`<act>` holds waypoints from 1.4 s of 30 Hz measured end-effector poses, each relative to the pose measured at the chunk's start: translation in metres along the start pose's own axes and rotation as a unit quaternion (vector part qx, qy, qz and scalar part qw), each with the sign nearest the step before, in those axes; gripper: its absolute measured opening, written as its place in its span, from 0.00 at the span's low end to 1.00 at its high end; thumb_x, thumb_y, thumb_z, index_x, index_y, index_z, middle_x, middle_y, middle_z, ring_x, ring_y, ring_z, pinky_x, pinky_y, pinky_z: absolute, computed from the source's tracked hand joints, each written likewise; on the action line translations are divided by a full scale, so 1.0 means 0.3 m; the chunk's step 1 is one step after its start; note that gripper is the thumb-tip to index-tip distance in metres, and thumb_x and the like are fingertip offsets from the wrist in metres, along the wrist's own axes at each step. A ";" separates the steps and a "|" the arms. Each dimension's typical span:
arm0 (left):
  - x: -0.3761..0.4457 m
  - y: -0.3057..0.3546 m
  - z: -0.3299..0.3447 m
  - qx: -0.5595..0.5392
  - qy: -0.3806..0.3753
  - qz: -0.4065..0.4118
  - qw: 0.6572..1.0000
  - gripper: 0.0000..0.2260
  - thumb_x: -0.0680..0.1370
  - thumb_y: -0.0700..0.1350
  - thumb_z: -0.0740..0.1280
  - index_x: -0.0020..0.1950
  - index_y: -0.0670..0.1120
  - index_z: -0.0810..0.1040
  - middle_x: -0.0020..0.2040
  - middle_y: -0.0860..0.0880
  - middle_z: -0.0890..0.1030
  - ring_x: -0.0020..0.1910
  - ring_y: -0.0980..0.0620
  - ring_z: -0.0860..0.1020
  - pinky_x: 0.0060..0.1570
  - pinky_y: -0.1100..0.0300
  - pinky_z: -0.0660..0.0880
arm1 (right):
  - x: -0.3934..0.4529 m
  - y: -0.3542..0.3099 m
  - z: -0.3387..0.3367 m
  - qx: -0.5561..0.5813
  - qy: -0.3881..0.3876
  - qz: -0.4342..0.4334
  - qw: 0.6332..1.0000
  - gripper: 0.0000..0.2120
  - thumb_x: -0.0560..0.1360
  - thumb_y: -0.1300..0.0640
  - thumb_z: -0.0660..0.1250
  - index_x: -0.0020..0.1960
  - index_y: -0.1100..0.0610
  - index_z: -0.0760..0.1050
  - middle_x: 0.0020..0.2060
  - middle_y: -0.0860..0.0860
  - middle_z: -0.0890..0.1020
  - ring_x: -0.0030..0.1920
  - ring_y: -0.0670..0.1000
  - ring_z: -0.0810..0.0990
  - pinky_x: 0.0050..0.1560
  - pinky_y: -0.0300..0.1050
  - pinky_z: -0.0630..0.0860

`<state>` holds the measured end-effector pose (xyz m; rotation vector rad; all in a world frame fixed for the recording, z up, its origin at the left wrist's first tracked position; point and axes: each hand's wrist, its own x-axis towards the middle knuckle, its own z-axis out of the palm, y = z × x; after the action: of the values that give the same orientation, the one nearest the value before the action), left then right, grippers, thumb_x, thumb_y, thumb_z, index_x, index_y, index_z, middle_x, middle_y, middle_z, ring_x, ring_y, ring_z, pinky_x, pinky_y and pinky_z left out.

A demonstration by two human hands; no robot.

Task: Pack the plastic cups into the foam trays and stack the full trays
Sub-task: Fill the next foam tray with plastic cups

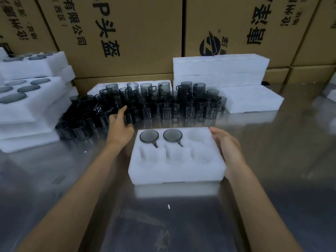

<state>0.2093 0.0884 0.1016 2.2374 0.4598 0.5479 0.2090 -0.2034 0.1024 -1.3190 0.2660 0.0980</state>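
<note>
Steel table (272, 188) nearest, reflective. Cardboard boxes (127, 33) line the back. Empty foam trays (221, 70) stacked back right, full trays (32, 99) stacked left. Loose smoky plastic cups (163, 104) crowd the middle. Foam tray (177, 171) in work sits centre: six pockets, back-left cup (149, 136) and back-middle cup (172, 135) seated, other four empty. Left hand (121, 126) at the tray's left edge, fingers loosely spread toward the loose cups, gripping nothing. Right hand (227, 144) rests flat against the tray's right edge, fingers relaxed.
</note>
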 end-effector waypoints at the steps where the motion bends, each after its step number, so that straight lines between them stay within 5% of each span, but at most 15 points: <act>1: 0.029 -0.019 0.005 0.016 -0.011 -0.028 0.999 0.29 0.80 0.38 0.61 0.79 0.52 0.59 0.68 0.43 0.63 0.58 0.44 0.74 0.66 0.53 0.66 | 0.002 0.003 0.004 0.006 0.000 0.001 1.000 0.19 0.69 0.69 0.60 0.49 0.54 0.85 0.37 0.53 0.86 0.34 0.51 0.82 0.31 0.40 0.79; 7: 0.118 -0.083 0.039 0.064 -0.002 -0.068 0.996 0.23 0.79 0.41 0.64 0.74 0.51 0.67 0.64 0.34 0.73 0.60 0.34 0.74 0.66 0.47 0.70 | 0.025 0.002 0.006 0.017 -0.006 0.011 1.000 0.19 0.69 0.68 0.59 0.51 0.57 0.84 0.34 0.52 0.84 0.38 0.53 0.75 0.33 0.40 0.71; 11: 0.101 -0.103 0.044 0.026 0.045 -0.052 0.997 0.10 0.78 0.44 0.68 0.58 0.47 0.72 0.52 0.40 0.79 0.50 0.41 0.76 0.50 0.53 0.71 | 0.034 -0.006 -0.009 -0.003 -0.018 0.022 1.000 0.21 0.69 0.69 0.57 0.54 0.58 0.83 0.38 0.55 0.82 0.42 0.55 0.69 0.33 0.42 0.67; 14: 0.072 -0.110 0.036 0.016 0.074 -0.028 0.997 0.11 0.77 0.50 0.71 0.50 0.47 0.72 0.42 0.47 0.78 0.46 0.44 0.76 0.46 0.55 0.69 | 0.027 -0.015 -0.018 -0.006 -0.045 0.028 0.999 0.22 0.71 0.69 0.55 0.55 0.57 0.83 0.44 0.57 0.76 0.46 0.55 0.66 0.36 0.44 0.64; 18: 0.022 -0.069 0.002 -0.012 0.118 0.013 0.993 0.09 0.75 0.50 0.73 0.46 0.50 0.74 0.40 0.49 0.80 0.41 0.48 0.77 0.45 0.54 0.74 | 0.007 -0.022 -0.019 -0.065 -0.045 0.001 0.997 0.20 0.71 0.68 0.57 0.52 0.54 0.84 0.40 0.52 0.84 0.36 0.53 0.75 0.33 0.41 0.71; 20: -0.007 -0.018 -0.022 -0.040 0.135 0.052 0.989 0.09 0.75 0.49 0.73 0.45 0.51 0.74 0.43 0.50 0.79 0.43 0.49 0.78 0.47 0.53 0.75 | -0.001 -0.022 -0.014 -0.124 -0.030 -0.055 0.990 0.17 0.75 0.67 0.59 0.53 0.55 0.83 0.47 0.50 0.85 0.41 0.47 0.80 0.38 0.37 0.76; 22: -0.046 0.047 -0.038 -0.064 0.143 0.105 0.982 0.09 0.75 0.48 0.74 0.45 0.50 0.74 0.46 0.51 0.79 0.47 0.50 0.78 0.48 0.54 0.75 | -0.006 -0.020 -0.006 -0.193 -0.012 -0.146 0.970 0.15 0.77 0.68 0.60 0.57 0.56 0.80 0.54 0.50 0.83 0.48 0.42 0.79 0.45 0.32 0.75; 25: -0.134 0.152 -0.036 -0.113 0.124 0.186 0.968 0.10 0.73 0.44 0.75 0.45 0.51 0.75 0.51 0.58 0.79 0.48 0.59 0.77 0.47 0.61 0.76 | -0.018 -0.030 0.013 -0.232 -0.010 -0.277 0.932 0.19 0.76 0.69 0.62 0.63 0.54 0.77 0.60 0.49 0.81 0.61 0.46 0.78 0.62 0.38 0.73; 27: -0.196 0.206 -0.017 -0.120 0.091 0.238 0.960 0.10 0.73 0.43 0.76 0.45 0.51 0.75 0.58 0.65 0.76 0.53 0.64 0.77 0.48 0.66 0.76 | -0.030 -0.047 0.024 -0.239 -0.043 -0.334 0.911 0.22 0.75 0.67 0.65 0.65 0.49 0.75 0.61 0.44 0.79 0.63 0.45 0.76 0.63 0.31 0.69; 31: -0.281 0.273 0.046 -0.074 0.013 0.332 0.940 0.09 0.74 0.38 0.74 0.46 0.48 0.75 0.68 0.60 0.73 0.63 0.53 0.78 0.58 0.58 0.76 | -0.052 -0.072 0.029 -0.281 -0.156 -0.387 0.864 0.30 0.76 0.63 0.69 0.72 0.41 0.68 0.67 0.35 0.73 0.68 0.43 0.71 0.67 0.41 0.67; 34: -0.308 0.309 0.100 -0.065 -0.026 0.341 0.937 0.10 0.75 0.37 0.72 0.53 0.46 0.75 0.68 0.56 0.74 0.63 0.51 0.77 0.59 0.52 0.76 | -0.062 -0.054 0.011 -0.275 -0.178 -0.398 0.857 0.31 0.76 0.64 0.70 0.74 0.44 0.67 0.68 0.39 0.74 0.66 0.42 0.73 0.64 0.36 0.69; 37: -0.329 0.326 0.144 -0.087 -0.072 0.317 0.942 0.26 0.77 0.38 0.71 0.70 0.56 0.67 0.64 0.60 0.75 0.62 0.55 0.76 0.60 0.51 0.76 | -0.062 -0.034 -0.012 -0.244 -0.131 -0.403 0.872 0.28 0.74 0.68 0.71 0.70 0.51 0.71 0.62 0.46 0.78 0.57 0.38 0.76 0.56 0.27 0.69; 42: -0.344 0.327 0.177 -0.090 -0.100 0.288 0.948 0.33 0.78 0.38 0.69 0.73 0.64 0.60 0.69 0.64 0.72 0.67 0.61 0.73 0.62 0.54 0.76 | -0.037 -0.022 -0.045 -0.294 -0.098 -0.422 0.852 0.25 0.72 0.62 0.74 0.66 0.50 0.72 0.58 0.44 0.78 0.58 0.37 0.75 0.56 0.25 0.68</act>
<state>0.1646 -0.0558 0.1187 2.2045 -0.3527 0.6156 0.1980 -0.2174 0.1083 -1.9148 -0.5823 -0.4672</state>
